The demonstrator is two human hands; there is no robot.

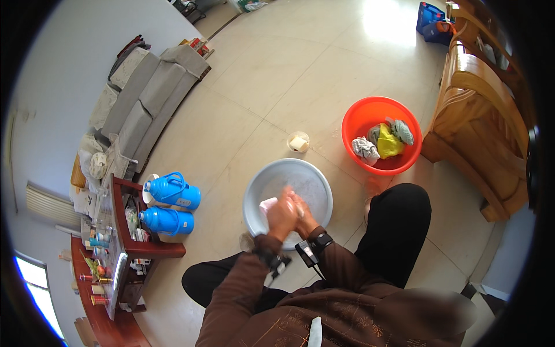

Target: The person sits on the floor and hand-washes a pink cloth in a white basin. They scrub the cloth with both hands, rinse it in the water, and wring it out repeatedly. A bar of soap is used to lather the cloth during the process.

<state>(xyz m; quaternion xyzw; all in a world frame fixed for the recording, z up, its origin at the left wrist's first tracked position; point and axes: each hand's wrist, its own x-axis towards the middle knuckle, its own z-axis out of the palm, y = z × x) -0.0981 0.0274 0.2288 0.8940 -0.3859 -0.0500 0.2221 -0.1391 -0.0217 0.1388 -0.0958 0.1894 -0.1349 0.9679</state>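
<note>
Over a grey-white plastic basin (314, 182) on the floor, my two hands are pressed together, slightly blurred. My left hand (280, 215) is closed on a pale pink cloth (267, 205), part of which sticks out on its left side. My right hand (306, 217) meets it from the right, with a whitish bit of cloth between the palms. The rest of the cloth is hidden by the hands. Beyond the basin's far rim sits a small clear round tub (290, 148) holding a pale soap bar (299, 143).
An orange-red basin (353, 115) with several crumpled cloths, one a yellow cloth (389, 143), stands at the right by a wooden bench (472, 143). Two blue thermos flasks (175, 191) are by a dark red table (151, 250) at the left. Behind them is a grey sofa (147, 104).
</note>
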